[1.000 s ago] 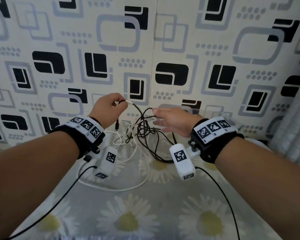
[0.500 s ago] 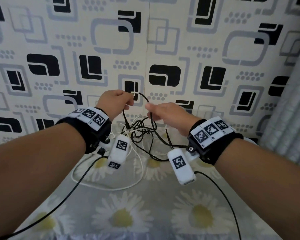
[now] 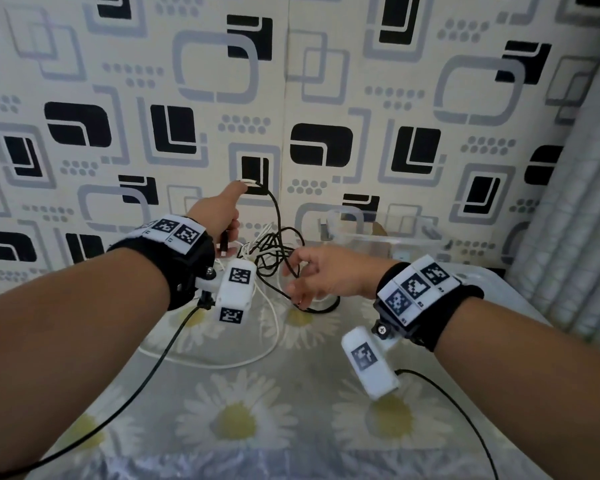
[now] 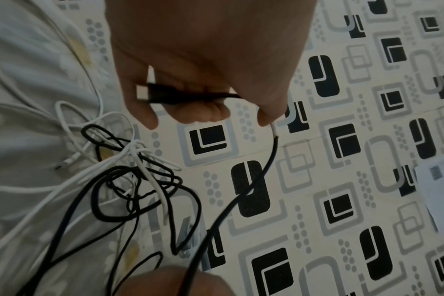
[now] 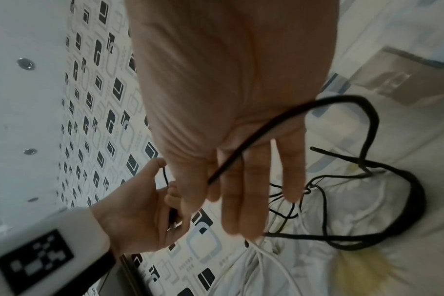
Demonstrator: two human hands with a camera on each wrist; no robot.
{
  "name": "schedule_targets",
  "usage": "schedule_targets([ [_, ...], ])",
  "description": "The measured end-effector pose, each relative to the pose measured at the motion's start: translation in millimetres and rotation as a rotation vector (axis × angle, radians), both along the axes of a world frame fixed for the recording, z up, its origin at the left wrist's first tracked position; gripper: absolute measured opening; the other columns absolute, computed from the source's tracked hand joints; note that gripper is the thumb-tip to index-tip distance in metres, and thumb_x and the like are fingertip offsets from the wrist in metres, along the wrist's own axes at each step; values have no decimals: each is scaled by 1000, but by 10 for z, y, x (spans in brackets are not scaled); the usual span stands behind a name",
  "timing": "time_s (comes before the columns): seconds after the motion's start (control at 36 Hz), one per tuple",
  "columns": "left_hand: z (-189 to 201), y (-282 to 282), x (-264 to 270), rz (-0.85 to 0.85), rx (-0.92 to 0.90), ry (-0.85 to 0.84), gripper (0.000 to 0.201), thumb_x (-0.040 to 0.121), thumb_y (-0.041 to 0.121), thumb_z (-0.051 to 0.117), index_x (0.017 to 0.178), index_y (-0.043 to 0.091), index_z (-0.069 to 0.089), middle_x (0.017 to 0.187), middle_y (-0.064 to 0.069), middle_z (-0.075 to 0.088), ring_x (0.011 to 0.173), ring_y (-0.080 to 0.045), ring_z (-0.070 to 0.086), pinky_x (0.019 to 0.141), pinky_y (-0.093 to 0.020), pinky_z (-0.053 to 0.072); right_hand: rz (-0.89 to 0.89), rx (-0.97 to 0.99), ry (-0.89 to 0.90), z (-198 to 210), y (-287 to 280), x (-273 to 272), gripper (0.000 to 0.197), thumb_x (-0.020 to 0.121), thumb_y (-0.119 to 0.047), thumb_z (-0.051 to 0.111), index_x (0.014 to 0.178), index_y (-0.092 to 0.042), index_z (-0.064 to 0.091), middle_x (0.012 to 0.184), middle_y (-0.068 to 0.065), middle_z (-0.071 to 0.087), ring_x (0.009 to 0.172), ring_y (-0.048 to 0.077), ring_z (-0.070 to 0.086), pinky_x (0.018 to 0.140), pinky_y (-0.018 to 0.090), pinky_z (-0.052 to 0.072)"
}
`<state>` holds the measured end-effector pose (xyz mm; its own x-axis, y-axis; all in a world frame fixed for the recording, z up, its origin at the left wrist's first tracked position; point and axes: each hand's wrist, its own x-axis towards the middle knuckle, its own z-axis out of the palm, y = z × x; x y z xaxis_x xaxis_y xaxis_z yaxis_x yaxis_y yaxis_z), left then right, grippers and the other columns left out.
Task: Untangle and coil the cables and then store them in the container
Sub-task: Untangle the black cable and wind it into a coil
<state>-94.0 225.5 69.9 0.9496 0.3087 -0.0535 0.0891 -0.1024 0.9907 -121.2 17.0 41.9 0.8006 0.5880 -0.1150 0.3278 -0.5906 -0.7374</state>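
Daisy-printed cloth (image 3: 291,386) covers the table beneath two outstretched arms, with bold black-and-grey patterned wallpaper (image 3: 326,81) rising behind. Nearest, the right hand (image 3: 326,275) reaches toward the tangle with fingers extended and loosely spread; a run of the black cable (image 3: 274,216) lies across its palm and slips between the fingers, gripped by none of them as far as the right wrist view shows. Just beyond, the left hand (image 3: 219,209) is lifted above the heap, pinching the cable's white-collared end at its fingertips while its curled fingers hold a black USB plug (image 4: 150,94) in the palm. Between the hands, black loops remain knotted with the white cable (image 3: 243,362), which trails in a wide arc over the cloth. Farther back, a clear plastic container (image 3: 381,233) stands against the wall, with no cable seen in it. Pulling upward on the held end could cinch the knot tighter instead of freeing it, and the lifted snarl could drag the white cable off the table's edge.
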Motion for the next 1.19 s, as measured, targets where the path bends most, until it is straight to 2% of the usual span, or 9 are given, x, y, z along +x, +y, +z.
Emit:
schedule_targets([
  [0.14, -29, -9, -32, -56, -3, 87, 55, 76, 69, 51, 67, 16, 42, 48, 3, 32, 40, -15, 29, 46, -23, 31, -167, 133, -272, -72, 22, 56, 16, 95, -23, 59, 107, -12, 54, 66, 1, 59, 61, 18, 54, 54, 25, 44],
  [0.28, -63, -19, -42, -112, -79, -22, 36, 89, 50, 44, 72, 18, 42, 46, 8, 27, 39, -11, 20, 39, -17, 17, -313, 73, -588, -125, -8, 149, 16, 98, -28, 52, 111, -19, 50, 64, -4, 53, 59, 10, 50, 56, 25, 37],
  [0.42, -86, -52, -51, -119, -201, -144, 30, 95, 34, 40, 71, 17, 48, 54, 5, 26, 42, -10, 18, 41, -19, 14, -286, -56, -646, -130, -6, 144, 16, 96, -28, 54, 105, -21, 65, 69, -12, 51, 63, 8, 50, 61, 26, 42],
  [0.53, -117, -72, -32, -111, -209, -204, 19, 92, 17, 44, 80, 13, 59, 61, 0, 40, 46, -12, 28, 44, -22, 21, -175, -39, -563, -118, 13, 110, 19, 91, -24, 64, 110, -22, 69, 72, -20, 49, 67, -4, 46, 65, 15, 36],
  [0.67, -165, -111, -42, -215, -215, -247, 26, 99, 20, 43, 96, 10, 66, 72, -4, 62, 56, -10, 45, 49, -21, 30, -51, 13, -506, -106, 42, 83, 19, 91, -18, 66, 108, -21, 73, 100, -13, 67, 89, -3, 57, 79, 5, 40],
  [0.83, -247, -151, -95, -398, -147, -222, 31, 104, 20, 34, 110, 11, 63, 87, -6, 70, 71, -13, 57, 62, -25, 35, 25, 171, -501, -47, 70, 66, 17, 90, -11, 65, 102, -18, 75, 89, -15, 62, 83, -10, 56, 80, 4, 38],
  [0.97, -308, -229, -199, -549, -166, -206, 32, 104, 13, 33, 118, 5, 60, 80, -6, 71, 67, -13, 66, 58, -19, 48, -30, 366, -462, 11, 107, 74, 15, 89, -9, 66, 95, -20, 75, 88, -2, 62, 88, -5, 60, 92, 18, 45],
  [1.08, -341, -273, -230, -599, -256, -184, 23, 101, 10, 40, 107, 2, 61, 86, -13, 68, 73, -19, 68, 72, -27, 57, -70, 416, -493, 29, 128, 78, 19, 90, -11, 65, 94, -28, 73, 88, 3, 61, 91, 10, 61, 93, 25, 46],
  [1.19, -361, -316, -247, -642, -210, -161, 31, 104, 19, 33, 106, 7, 62, 68, -10, 62, 51, -15, 55, 71, -27, 55, -119, 477, -478, 26, 145, 90, 17, 90, -10, 64, 96, -23, 74, 97, 13, 62, 98, 18, 62, 98, 29, 48],
])
